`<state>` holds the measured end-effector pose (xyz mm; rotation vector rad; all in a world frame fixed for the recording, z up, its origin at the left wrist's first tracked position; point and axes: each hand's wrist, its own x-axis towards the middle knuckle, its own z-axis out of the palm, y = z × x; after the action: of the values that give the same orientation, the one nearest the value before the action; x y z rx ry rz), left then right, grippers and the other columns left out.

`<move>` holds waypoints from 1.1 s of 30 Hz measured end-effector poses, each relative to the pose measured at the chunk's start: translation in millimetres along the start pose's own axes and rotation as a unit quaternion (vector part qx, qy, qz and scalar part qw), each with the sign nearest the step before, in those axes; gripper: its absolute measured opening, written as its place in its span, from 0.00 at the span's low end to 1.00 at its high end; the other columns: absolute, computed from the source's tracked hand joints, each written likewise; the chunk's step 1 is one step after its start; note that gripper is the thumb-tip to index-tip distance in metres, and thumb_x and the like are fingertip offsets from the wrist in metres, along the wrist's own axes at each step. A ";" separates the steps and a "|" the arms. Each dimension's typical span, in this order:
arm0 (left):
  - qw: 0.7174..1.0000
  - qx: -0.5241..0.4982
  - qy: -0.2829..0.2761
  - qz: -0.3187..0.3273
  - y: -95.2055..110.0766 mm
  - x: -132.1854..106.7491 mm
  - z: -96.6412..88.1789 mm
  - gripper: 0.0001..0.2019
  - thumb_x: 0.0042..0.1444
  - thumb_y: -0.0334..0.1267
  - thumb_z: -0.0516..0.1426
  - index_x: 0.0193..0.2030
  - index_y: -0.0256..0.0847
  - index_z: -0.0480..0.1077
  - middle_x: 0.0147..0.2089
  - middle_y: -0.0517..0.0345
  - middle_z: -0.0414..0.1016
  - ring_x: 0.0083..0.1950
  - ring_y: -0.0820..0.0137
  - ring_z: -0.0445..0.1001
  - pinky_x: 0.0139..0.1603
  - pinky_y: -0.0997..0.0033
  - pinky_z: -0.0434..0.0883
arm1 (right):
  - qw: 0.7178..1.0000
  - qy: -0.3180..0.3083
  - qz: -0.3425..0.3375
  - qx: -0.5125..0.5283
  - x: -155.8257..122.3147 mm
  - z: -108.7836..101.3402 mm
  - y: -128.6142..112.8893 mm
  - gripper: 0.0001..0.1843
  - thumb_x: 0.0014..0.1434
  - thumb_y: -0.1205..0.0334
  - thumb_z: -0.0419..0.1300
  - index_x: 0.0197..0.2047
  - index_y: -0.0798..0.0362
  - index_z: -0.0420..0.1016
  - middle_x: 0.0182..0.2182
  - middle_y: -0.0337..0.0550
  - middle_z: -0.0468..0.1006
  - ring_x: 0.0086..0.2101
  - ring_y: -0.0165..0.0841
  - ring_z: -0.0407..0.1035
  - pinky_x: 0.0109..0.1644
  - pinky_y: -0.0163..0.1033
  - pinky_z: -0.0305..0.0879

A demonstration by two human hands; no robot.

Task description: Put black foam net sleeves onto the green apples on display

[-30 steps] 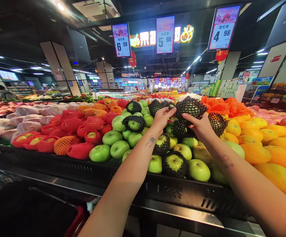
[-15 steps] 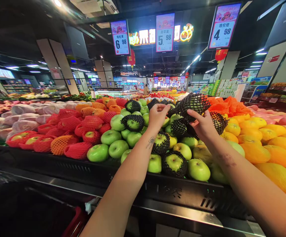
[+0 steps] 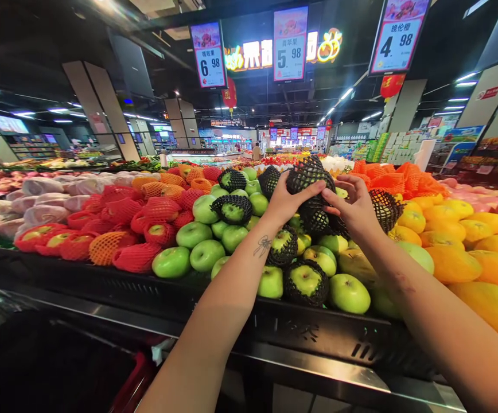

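Observation:
My left hand (image 3: pixel 287 198) is wrapped round a bulging black foam fruit net (image 3: pixel 310 174), held up over the apple pile. What the net encloses is hidden by its mesh. Close on its right side is my right hand (image 3: pixel 352 203), fingers curved and apart, its thumb by my left thumb. Green apples (image 3: pixel 206 255) lie below and around both hands. Several are in black foam nets, such as the wrapped apple (image 3: pixel 306 279) near the front. Another black net (image 3: pixel 384 209) sits just right of my right hand.
Red-netted fruit (image 3: pixel 135 252) is heaped to the left, oranges (image 3: pixel 451 261) to the right. Orange-red nets (image 3: pixel 397 179) lie behind the oranges. The black display edge (image 3: pixel 318 330) runs along the front. Price signs (image 3: pixel 290 46) hang overhead. A dark cart with a red edge (image 3: pixel 139 373) is at lower left.
The black net has passed from my right hand to my left, shifting leftward. My right hand's fingers have come apart. The view has tilted slightly.

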<state>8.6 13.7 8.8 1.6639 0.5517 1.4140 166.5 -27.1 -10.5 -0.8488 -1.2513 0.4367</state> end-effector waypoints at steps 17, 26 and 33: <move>0.812 0.563 -0.014 -0.153 -3.6 -8.0 -11.6 0.53 0.41 0.42 0.73 0.67 0.30 0.48 0.64 0.28 0.66 0.66 0.43 0.67 0.60 0.54 0.69 | 0.994 0.082 -0.050 -0.052 4.2 -7.8 -13.1 0.16 0.46 0.56 0.69 0.38 0.47 0.71 0.42 0.44 0.76 0.30 0.37 0.75 0.22 0.41 0.71; 0.847 0.516 0.123 0.024 1.9 -5.8 -9.8 0.08 0.60 0.42 0.57 0.39 0.40 0.73 0.50 0.47 0.74 0.56 0.59 0.72 0.60 0.59 0.68 | 0.984 0.066 -0.089 -0.140 -1.8 -7.8 -17.1 0.10 0.53 0.53 0.66 0.37 0.47 0.73 0.38 0.43 0.79 0.30 0.37 0.73 0.26 0.43 0.72; 0.846 0.526 0.084 -0.015 -5.3 -3.8 -13.9 0.05 0.56 0.35 0.59 0.34 0.42 0.77 0.44 0.49 0.79 0.47 0.58 0.75 0.49 0.59 0.73 | 0.895 -0.018 -0.095 -0.436 1.9 -17.2 -8.7 0.02 0.51 0.66 0.63 0.29 0.50 0.75 0.25 0.40 0.80 0.29 0.39 0.75 0.39 0.46 0.72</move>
<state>-4.5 18.0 2.2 2.3190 1.6646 1.2960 181.9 -36.8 -3.9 -1.4497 -1.5614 -0.3169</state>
